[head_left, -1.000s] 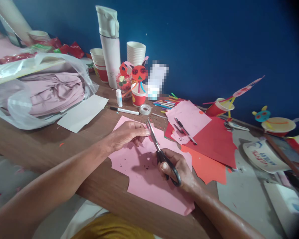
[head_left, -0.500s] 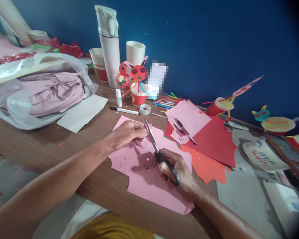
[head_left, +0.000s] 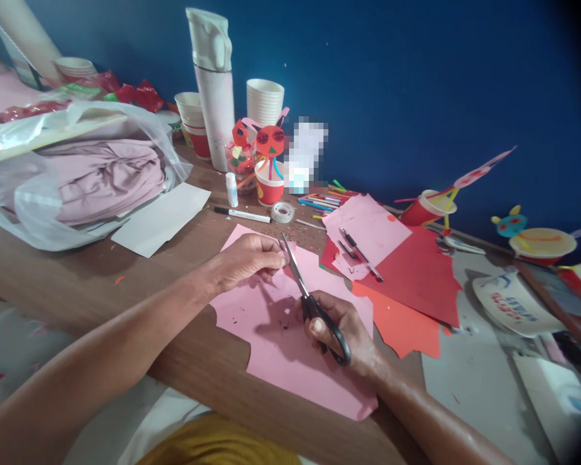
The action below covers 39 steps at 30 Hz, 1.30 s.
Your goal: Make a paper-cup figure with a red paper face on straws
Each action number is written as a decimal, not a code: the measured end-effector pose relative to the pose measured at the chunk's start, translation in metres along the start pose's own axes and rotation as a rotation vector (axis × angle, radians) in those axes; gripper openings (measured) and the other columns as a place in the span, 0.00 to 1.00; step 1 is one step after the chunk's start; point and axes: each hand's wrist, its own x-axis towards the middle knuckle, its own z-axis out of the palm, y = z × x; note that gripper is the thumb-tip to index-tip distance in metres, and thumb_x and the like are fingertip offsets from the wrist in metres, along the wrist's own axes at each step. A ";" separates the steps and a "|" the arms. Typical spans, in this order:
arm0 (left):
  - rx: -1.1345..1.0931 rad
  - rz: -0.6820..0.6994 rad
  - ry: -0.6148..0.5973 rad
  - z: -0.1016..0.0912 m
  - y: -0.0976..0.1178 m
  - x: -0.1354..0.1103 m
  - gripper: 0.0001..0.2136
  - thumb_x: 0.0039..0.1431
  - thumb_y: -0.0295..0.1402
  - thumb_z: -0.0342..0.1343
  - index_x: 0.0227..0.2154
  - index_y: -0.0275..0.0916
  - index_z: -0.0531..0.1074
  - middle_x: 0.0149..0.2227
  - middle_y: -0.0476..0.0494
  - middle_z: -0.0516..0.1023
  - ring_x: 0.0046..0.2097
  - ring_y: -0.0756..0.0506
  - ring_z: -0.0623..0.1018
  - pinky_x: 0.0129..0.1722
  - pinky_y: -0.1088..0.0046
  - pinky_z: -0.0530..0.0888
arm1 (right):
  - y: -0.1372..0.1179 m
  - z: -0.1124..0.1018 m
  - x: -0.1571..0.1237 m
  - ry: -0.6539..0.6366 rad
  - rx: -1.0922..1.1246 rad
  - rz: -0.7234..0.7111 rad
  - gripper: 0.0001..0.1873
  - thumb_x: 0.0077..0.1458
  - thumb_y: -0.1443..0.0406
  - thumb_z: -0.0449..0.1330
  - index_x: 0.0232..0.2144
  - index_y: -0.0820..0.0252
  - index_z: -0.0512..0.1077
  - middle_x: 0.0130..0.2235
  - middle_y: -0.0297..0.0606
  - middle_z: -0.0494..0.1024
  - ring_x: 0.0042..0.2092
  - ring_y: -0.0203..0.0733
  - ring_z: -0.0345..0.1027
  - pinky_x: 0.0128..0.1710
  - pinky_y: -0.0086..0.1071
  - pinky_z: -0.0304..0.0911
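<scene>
Black-handled scissors (head_left: 297, 274) are gripped in my right hand (head_left: 336, 326), thumb and fingers through the loops. Their blades point up and away, a little apart at the tips. My left hand (head_left: 252, 261) is closed in a pinch right beside the blade tips. Whatever lies between its thumb and fingertips is too small to make out. Both hands are above a sheet of pink paper (head_left: 271, 349) with jagged cut edges, and small dark scraps (head_left: 285, 325) are scattered on it.
Behind the hands are a tape roll (head_left: 282, 212), a marker (head_left: 242, 214), a glue stick (head_left: 231, 190) and a paper cup (head_left: 270, 190) with a red paper face. Red paper (head_left: 416, 278) and pens (head_left: 361, 255) lie right. A plastic bag (head_left: 48, 242) stands left.
Both hands and the scissors stay almost in the same place. The camera view has shifted very slightly; nothing has been taken or let go.
</scene>
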 end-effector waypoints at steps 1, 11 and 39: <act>-0.006 -0.002 -0.001 0.000 0.000 0.000 0.05 0.45 0.27 0.55 0.18 0.34 0.68 0.17 0.52 0.69 0.20 0.54 0.68 0.20 0.79 0.63 | 0.000 0.000 0.000 -0.001 -0.003 -0.004 0.27 0.43 0.47 0.61 0.34 0.65 0.69 0.20 0.29 0.65 0.20 0.29 0.56 0.18 0.24 0.54; -0.038 -0.015 -0.013 -0.002 -0.002 0.001 0.04 0.45 0.27 0.56 0.19 0.34 0.69 0.18 0.50 0.70 0.20 0.55 0.69 0.21 0.80 0.64 | 0.002 -0.002 0.000 -0.003 -0.014 0.000 0.27 0.43 0.47 0.61 0.34 0.65 0.69 0.20 0.29 0.65 0.20 0.29 0.56 0.18 0.24 0.55; -0.079 -0.020 -0.068 -0.004 -0.004 0.003 0.05 0.46 0.28 0.56 0.19 0.34 0.69 0.17 0.52 0.67 0.19 0.55 0.67 0.18 0.81 0.62 | 0.009 -0.005 0.002 -0.084 0.054 -0.060 0.25 0.48 0.48 0.59 0.36 0.64 0.68 0.21 0.29 0.66 0.20 0.29 0.56 0.20 0.25 0.56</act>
